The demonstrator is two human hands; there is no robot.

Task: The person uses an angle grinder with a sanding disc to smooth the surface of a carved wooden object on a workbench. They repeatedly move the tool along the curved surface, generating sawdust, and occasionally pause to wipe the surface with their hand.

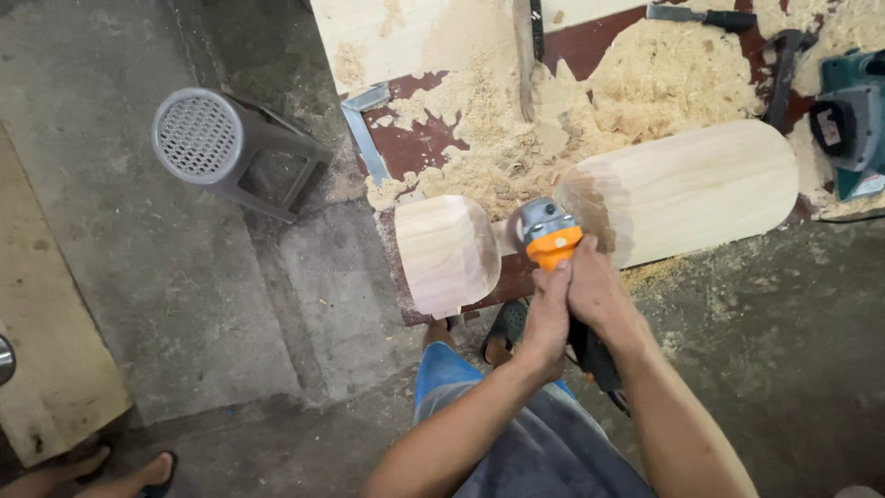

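Pale wood, freshly shaped: a long workpiece (687, 189) with rounded ends and a narrow neck cut into it, lying across the counter (410, 148) at its near edge. Smaller rounded block (447, 251) of the same piece left of the neck, overhanging the counter's edge. Orange and grey angle grinder (546, 235) set into the neck between the two lobes, head touching the wood. Left hand (548, 309) wrapped around the grinder body from the left, fingers curled tight on it. Right hand (597, 288) clamped over the body just behind the orange guard, fingers pressed together on the tool and touching the left hand. Black rear of the grinder running back under the right forearm.

Sawdust (645, 83) heaped thick over the dark red counter behind the workpiece. Teal electric planer (853, 120) at the far right edge, near the long lobe's end. Chisel with a dark handle (701, 16) and a hammer (784, 69) lying in the shavings at the top right. Metal square (364, 129) at the counter's left edge. Grey plastic stool (235, 148) tipped on its side on the concrete floor (184, 295), well apart to the left. Flat wooden board (46, 350) along the left edge, with another person's sandalled foot (138, 475) at the bottom left corner.
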